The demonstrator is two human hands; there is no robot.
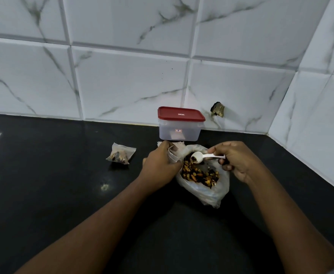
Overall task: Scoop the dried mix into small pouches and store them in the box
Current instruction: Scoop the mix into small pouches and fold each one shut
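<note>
One filled pouch [120, 153] lies unboxed on counter [63, 175] | left hand [158, 165] grips second pouch [172, 155] | right hand [235, 159] pinches scoop [197, 156] over mix bag [201, 191] | box [180, 127] at back edge, lid on

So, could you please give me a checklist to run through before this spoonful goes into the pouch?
1. Mix loaded in the spoon: ok.
2. Grip by the right hand on its handle: ok.
3. Hold by the left hand on the small pouch: ok.
4. Mouth of that pouch open: cannot tell.
5. Open bag of mix beneath the spoon: ok.
6. Access to the box: not ok, red lid is on.
</note>
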